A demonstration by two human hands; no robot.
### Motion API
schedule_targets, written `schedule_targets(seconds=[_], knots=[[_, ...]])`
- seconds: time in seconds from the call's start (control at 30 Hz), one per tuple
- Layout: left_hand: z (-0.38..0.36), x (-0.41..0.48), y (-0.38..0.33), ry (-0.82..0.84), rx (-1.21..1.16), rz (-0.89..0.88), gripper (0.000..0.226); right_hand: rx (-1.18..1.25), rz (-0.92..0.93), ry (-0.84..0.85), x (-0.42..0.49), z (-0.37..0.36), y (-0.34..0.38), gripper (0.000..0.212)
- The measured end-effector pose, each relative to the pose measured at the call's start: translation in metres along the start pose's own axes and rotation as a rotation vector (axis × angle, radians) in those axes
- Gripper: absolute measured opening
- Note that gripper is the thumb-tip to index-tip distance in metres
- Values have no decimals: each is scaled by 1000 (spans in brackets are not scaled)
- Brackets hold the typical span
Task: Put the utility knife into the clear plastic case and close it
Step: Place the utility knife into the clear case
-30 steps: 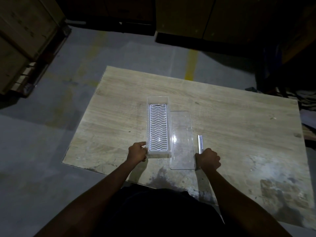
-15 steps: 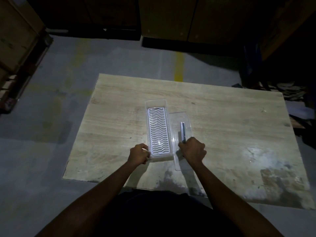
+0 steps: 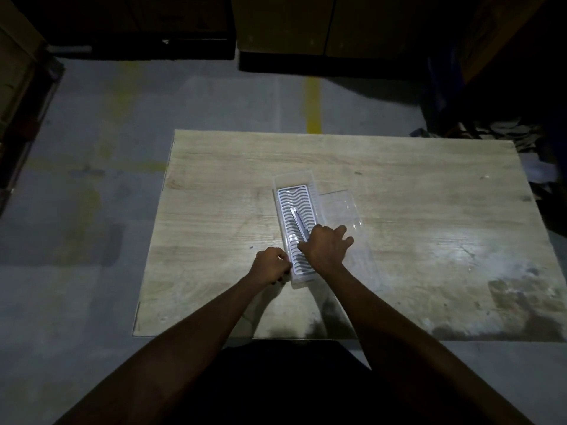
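- Head view: On a wooden table [image 3: 399, 185], the right hand [image 3: 325, 246] grips the knife [image 3: 297, 221], its blade pointing toward 11 o'clock over the open case [image 3: 295, 191].
- The left hand [image 3: 271, 266] pinches the case's near left corner; the lid [image 3: 343, 207] lies at 3 o'clock.

table [image 3: 399, 185]: wood-grain, glossy patches | case [image 3: 310, 179]: clear plastic, ribbed white insert | knife [image 3: 297, 220]: metallic sheen

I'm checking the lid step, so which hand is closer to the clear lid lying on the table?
Right. The right hand overlaps the lid's near left edge; the left hand is beyond the case.
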State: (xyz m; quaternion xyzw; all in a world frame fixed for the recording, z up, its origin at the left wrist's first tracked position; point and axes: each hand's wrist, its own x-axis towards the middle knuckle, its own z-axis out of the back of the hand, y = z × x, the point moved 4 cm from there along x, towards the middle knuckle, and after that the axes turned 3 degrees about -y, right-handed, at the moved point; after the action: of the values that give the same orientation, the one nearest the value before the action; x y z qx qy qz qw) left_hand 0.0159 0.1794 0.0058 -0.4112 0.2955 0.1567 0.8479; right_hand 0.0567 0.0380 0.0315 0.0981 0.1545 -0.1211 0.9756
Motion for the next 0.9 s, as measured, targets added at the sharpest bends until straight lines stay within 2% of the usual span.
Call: schedule_targets(seconds=[0.27, 0.6, 0.7, 0.8, 0.9], knots=[[-9, 8, 1, 78, 73, -66, 7, -157, -33, -12, 9, -35, 5, 50], [-7, 8, 1, 112, 75, -123, 7, -175, -64, -11, 10, -43, 6, 45], [-7, 6, 1, 123, 76, -132, 5, -141, -57, -22, 10, -42, 5, 49], [-6, 4, 1, 95, 78, -118, 5, -73, -31, -77, 8, -31, 3, 55], [-7, 0, 3, 104, 23, -76, 6, -15, -16, -225, 3, -5, -8, 46]])
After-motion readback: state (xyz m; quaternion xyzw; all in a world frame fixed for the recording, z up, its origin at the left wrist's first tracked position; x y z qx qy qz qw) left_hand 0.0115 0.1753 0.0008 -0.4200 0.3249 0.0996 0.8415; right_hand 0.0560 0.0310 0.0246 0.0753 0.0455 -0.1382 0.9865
